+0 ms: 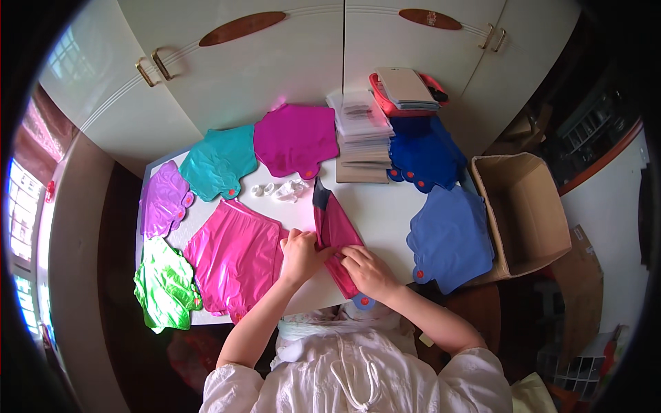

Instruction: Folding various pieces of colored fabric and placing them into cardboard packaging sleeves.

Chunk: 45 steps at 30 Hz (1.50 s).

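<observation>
On the white counter point(385, 213) the work looks to be somewhere in its middle: one dark pink foil balloon point(336, 237) is folded lengthwise into a narrow strip and lies slanted in the centre, just in front of the person, while many others lie flat and unfolded around it. These are a stack of bright pink balloons point(234, 255) just to its left, a green one point(164, 286) at the near left corner, a lilac one point(164, 199), a teal one point(217, 162) and a magenta one point(295, 140) in an arc along the far side, dark blue ones point(423, 155) and lighter blue ones point(451, 237) on the right. A tall pile of flat clear packets point(361, 131) stands at the back, and the cardboard box point(525, 213) at the right shows nothing inside from here, so most of the lot seems untouched as yet. The left hand point(299, 255) presses on the strip's left edge with fingers curled over it, the grip closed on the fold. The right hand point(368, 270) lies on the lower part of the strip, fingertips pinched together on the foil, holding it flat. Small white bits point(282, 189) lie near the strip's far end, apart from both hands.
</observation>
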Each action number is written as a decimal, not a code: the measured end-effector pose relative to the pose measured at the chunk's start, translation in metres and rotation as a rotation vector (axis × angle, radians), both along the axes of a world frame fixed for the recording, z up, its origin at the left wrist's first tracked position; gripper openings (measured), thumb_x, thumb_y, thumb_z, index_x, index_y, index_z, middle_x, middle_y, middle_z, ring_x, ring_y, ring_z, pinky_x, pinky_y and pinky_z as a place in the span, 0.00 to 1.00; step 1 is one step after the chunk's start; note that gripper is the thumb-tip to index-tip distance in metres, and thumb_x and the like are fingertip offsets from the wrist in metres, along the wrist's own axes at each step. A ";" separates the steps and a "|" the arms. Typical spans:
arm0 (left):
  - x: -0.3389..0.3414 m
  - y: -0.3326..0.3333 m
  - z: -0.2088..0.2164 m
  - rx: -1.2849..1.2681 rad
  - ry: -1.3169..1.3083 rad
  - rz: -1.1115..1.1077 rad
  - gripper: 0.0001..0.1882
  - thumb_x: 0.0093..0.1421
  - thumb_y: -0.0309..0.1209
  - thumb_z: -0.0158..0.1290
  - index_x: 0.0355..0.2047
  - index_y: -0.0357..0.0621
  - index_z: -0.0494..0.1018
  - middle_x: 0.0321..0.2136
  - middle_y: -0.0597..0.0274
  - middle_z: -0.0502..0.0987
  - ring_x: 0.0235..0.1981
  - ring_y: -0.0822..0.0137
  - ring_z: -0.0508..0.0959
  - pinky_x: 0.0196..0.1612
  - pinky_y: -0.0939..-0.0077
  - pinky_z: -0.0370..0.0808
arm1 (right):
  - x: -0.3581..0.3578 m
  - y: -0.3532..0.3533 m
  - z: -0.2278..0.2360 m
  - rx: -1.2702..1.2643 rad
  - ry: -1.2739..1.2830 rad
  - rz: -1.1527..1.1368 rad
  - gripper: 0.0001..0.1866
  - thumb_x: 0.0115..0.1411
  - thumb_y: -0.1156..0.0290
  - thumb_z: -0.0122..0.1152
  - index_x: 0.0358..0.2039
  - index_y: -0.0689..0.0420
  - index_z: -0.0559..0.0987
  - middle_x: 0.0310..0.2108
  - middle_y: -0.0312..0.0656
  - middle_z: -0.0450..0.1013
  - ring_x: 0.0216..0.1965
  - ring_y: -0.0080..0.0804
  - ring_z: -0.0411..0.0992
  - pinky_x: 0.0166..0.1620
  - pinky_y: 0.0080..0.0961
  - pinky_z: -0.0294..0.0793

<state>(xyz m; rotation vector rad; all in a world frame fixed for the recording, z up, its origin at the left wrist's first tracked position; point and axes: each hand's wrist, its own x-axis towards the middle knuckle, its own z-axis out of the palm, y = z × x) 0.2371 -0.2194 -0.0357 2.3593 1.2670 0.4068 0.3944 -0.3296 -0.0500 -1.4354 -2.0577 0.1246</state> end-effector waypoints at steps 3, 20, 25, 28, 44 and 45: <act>-0.004 0.002 -0.002 0.017 -0.038 -0.010 0.18 0.45 0.42 0.64 0.19 0.40 0.73 0.22 0.58 0.76 0.36 0.57 0.72 0.39 0.59 0.63 | 0.000 0.001 -0.003 0.011 -0.020 0.011 0.09 0.54 0.76 0.50 0.36 0.64 0.73 0.46 0.47 0.70 0.50 0.41 0.69 0.54 0.31 0.69; -0.008 -0.010 -0.008 0.094 -0.158 -0.044 0.14 0.45 0.37 0.65 0.22 0.42 0.72 0.22 0.62 0.75 0.34 0.58 0.72 0.39 0.61 0.63 | -0.006 -0.005 -0.002 0.084 -0.177 -0.204 0.15 0.55 0.71 0.60 0.43 0.63 0.75 0.49 0.52 0.68 0.54 0.47 0.66 0.60 0.41 0.64; -0.007 -0.009 -0.006 0.084 -0.171 -0.046 0.13 0.45 0.36 0.65 0.22 0.43 0.73 0.22 0.63 0.75 0.34 0.58 0.72 0.39 0.62 0.64 | -0.006 -0.003 -0.003 0.082 -0.158 -0.200 0.16 0.54 0.71 0.59 0.43 0.64 0.74 0.49 0.53 0.67 0.54 0.48 0.67 0.60 0.41 0.63; -0.008 -0.009 -0.007 0.115 -0.158 -0.058 0.11 0.46 0.35 0.64 0.23 0.44 0.74 0.22 0.64 0.75 0.34 0.58 0.72 0.39 0.62 0.64 | -0.006 -0.003 -0.003 0.090 -0.143 -0.196 0.16 0.54 0.71 0.58 0.41 0.65 0.75 0.48 0.54 0.67 0.54 0.48 0.66 0.60 0.41 0.64; -0.007 -0.017 -0.005 0.219 -0.196 -0.100 0.05 0.50 0.33 0.60 0.25 0.47 0.77 0.25 0.67 0.76 0.34 0.60 0.73 0.37 0.63 0.65 | -0.006 -0.005 0.000 0.040 -0.121 -0.275 0.21 0.52 0.69 0.60 0.45 0.64 0.71 0.48 0.54 0.67 0.50 0.52 0.66 0.55 0.42 0.67; -0.007 -0.016 -0.007 0.228 -0.208 -0.107 0.05 0.50 0.33 0.60 0.25 0.47 0.77 0.25 0.67 0.76 0.34 0.60 0.73 0.37 0.63 0.65 | -0.006 -0.005 0.000 0.035 -0.121 -0.275 0.20 0.52 0.69 0.60 0.45 0.64 0.72 0.48 0.54 0.67 0.50 0.52 0.66 0.55 0.41 0.67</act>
